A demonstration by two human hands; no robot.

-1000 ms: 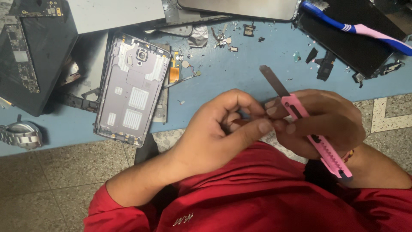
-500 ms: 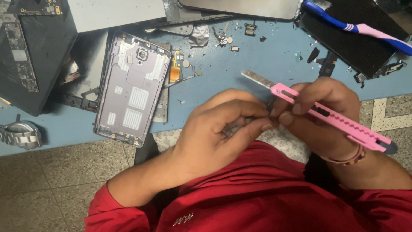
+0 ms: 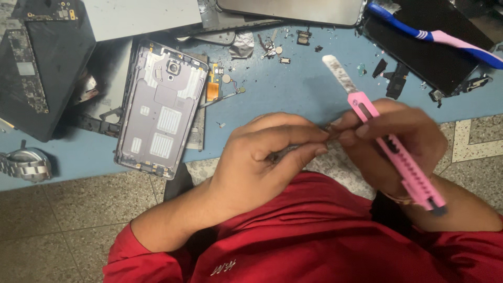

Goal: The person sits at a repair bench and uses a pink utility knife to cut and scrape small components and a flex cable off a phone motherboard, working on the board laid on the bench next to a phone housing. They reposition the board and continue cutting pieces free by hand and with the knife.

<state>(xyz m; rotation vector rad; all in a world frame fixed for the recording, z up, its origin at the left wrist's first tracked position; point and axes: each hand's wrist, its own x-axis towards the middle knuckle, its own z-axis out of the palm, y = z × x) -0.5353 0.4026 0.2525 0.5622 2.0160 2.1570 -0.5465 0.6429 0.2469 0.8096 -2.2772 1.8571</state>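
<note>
I am looking down over a red shirt (image 3: pixel 293 236) at both hands meeting just above the lap; the left hand (image 3: pixel 262 162) is curling in from 7 o'clock, its thumb and forefinger pinching narrow on a small part (image 3: pixel 280 154) that is mostly hidden, so I cannot tell what it is; the right hand (image 3: pixel 398 147) is sitting at 3 o'clock of the left, fingertips touching it, and is closing around a pink knife (image 3: pixel 398 152); the knife's handle is running down toward 5 o'clock past the wrist, and its bare blade (image 3: pixel 339 73) is sticking out toward 11 o'clock over the blue table (image 3: pixel 293 89).

Farther out, at 10 o'clock of the left hand, an opened grey phone (image 3: pixel 160 107) is lying inside-up on the table edge; at 9 o'clock, well apart, a metal watch (image 3: pixel 26 163) is lying at the table's near rim; beyond the phone at 10 o'clock a black board (image 3: pixel 36 68) is resting tilted; small screws and scraps (image 3: pixel 272 47) are lying scattered at 12 o'clock; at 1 o'clock a blue and pink toothbrush (image 3: pixel 435 36) is lying across a black panel (image 3: pixel 435 57); a grey slab (image 3: pixel 293 10) is lying along the far edge.
</note>
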